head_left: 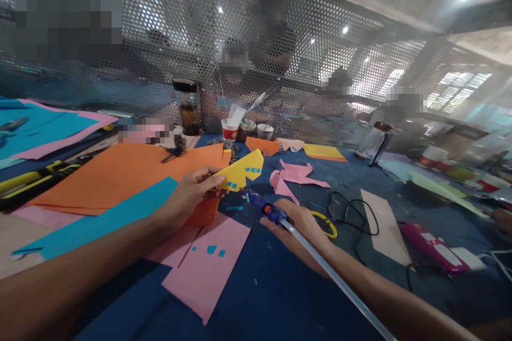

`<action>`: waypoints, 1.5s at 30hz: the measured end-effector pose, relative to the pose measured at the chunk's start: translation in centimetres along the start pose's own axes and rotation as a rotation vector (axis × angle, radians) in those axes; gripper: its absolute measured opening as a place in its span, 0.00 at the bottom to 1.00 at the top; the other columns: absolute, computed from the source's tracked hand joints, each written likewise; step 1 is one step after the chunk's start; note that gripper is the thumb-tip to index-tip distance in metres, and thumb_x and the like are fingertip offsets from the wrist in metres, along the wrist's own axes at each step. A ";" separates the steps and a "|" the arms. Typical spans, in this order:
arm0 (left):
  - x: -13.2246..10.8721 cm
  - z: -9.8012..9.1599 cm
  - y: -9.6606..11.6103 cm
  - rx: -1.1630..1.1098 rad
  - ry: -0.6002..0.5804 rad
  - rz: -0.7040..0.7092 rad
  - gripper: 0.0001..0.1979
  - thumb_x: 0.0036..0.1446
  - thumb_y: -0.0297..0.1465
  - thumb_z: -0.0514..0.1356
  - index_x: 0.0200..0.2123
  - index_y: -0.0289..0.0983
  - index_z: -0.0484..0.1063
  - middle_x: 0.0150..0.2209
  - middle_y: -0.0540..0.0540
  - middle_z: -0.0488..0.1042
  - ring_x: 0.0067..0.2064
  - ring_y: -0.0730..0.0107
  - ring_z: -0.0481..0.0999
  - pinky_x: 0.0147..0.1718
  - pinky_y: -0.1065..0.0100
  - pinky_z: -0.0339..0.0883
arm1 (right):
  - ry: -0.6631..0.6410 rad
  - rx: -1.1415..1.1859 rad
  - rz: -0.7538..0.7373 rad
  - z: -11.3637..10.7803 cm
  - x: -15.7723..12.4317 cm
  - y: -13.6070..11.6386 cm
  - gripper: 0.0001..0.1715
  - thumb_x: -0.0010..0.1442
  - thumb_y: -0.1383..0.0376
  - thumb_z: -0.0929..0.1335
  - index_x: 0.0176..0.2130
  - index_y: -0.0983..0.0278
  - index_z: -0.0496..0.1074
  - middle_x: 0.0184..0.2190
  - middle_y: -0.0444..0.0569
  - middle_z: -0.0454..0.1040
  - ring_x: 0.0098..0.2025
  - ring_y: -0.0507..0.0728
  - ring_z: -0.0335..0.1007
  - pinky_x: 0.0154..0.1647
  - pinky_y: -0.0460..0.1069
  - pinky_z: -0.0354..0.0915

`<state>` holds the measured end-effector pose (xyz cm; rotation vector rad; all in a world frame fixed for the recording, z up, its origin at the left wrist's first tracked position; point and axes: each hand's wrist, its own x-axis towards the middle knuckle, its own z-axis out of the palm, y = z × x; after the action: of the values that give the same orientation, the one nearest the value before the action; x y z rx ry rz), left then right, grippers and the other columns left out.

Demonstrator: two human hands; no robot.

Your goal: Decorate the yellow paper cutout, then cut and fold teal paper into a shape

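Observation:
My left hand (pixel 200 186) pinches a yellow paper cutout (pixel 242 169) that carries small blue paper squares in rows. In my right hand (pixel 298 224) is a blue glue gun (pixel 266 206), a long clear glue stick (pixel 336 272) running out of its back. The gun's nozzle points at the lower edge of the yellow cutout; whether they touch I cannot tell. Below my hands lies a pink paper piece (pixel 208 277) with a few blue bits on it. Yellow scissor handles (pixel 330 226) show behind my right hand.
Orange sheets (pixel 120 170) and a blue strip (pixel 112 218) cover the left side. Pink cutouts (pixel 296 173), a black cable (pixel 356 202) and a magenta power strip (pixel 434 248) lie to the right. Paper cups (pixel 230 130) and a lidded jar (pixel 189 109) stand by the perforated metal screen (pixel 248 26).

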<state>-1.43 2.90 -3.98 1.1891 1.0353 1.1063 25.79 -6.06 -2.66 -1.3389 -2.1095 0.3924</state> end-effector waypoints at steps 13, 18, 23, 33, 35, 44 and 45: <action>-0.3 0.2 0.3 -0.011 0.005 -0.002 0.18 0.50 0.45 0.75 0.39 0.40 0.80 0.36 0.48 0.83 0.35 0.66 0.83 0.38 0.67 0.77 | -0.015 -0.035 0.018 0.2 0.0 0.0 0.10 0.68 0.57 0.72 0.39 0.61 0.72 0.35 0.46 0.77 0.33 0.55 0.73 0.34 0.47 0.60; 0.0 0.2 0.3 -0.032 0.021 -0.009 0.20 0.49 0.45 0.75 0.39 0.38 0.80 0.35 0.47 0.83 0.35 0.65 0.83 0.39 0.64 0.78 | -0.020 0.101 0.054 -0.7 0.0 -0.9 0.12 0.67 0.55 0.73 0.40 0.61 0.74 0.34 0.45 0.77 0.34 0.55 0.71 0.35 0.47 0.62; 0.1 0.5 0.4 -0.056 0.028 -0.015 0.20 0.47 0.43 0.76 0.38 0.38 0.79 0.35 0.47 0.83 0.35 0.65 0.83 0.41 0.65 0.77 | -0.144 0.302 0.115 -2.0 -0.4 -1.6 0.18 0.67 0.50 0.73 0.40 0.63 0.75 0.29 0.41 0.70 0.28 0.50 0.61 0.27 0.45 0.57; -0.5 0.7 1.0 -0.051 0.033 -0.011 0.15 0.52 0.39 0.73 0.38 0.37 0.79 0.38 0.44 0.84 0.36 0.64 0.83 0.43 0.63 0.77 | -0.560 0.224 -0.030 -3.9 -0.7 -2.4 0.16 0.67 0.50 0.73 0.38 0.59 0.73 0.31 0.39 0.72 0.30 0.51 0.66 0.28 0.44 0.58; -0.5 0.7 0.9 -0.050 0.024 -0.009 0.15 0.52 0.40 0.73 0.38 0.36 0.79 0.38 0.44 0.84 0.37 0.65 0.83 0.43 0.63 0.77 | -0.590 0.233 -0.037 -3.9 -0.8 -2.4 0.15 0.67 0.52 0.73 0.38 0.59 0.74 0.30 0.38 0.72 0.29 0.50 0.66 0.27 0.44 0.57; -0.6 0.7 1.0 -0.044 0.014 -0.008 0.16 0.53 0.40 0.73 0.39 0.36 0.79 0.40 0.43 0.85 0.37 0.65 0.83 0.44 0.62 0.77 | -0.574 0.158 -0.018 -3.4 -1.0 -2.0 0.16 0.66 0.51 0.74 0.36 0.59 0.72 0.29 0.37 0.72 0.27 0.49 0.64 0.26 0.44 0.55; -0.6 0.7 1.0 -0.044 0.015 -0.007 0.15 0.53 0.40 0.73 0.39 0.36 0.79 0.40 0.43 0.85 0.37 0.65 0.83 0.44 0.62 0.77 | -0.574 0.153 -0.015 -3.4 -1.0 -2.0 0.16 0.66 0.51 0.74 0.36 0.59 0.72 0.29 0.37 0.72 0.27 0.49 0.64 0.26 0.44 0.55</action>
<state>-0.93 2.28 -2.86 1.1429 1.0205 1.1285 26.81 -8.04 0.74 -1.2165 -2.4746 1.0094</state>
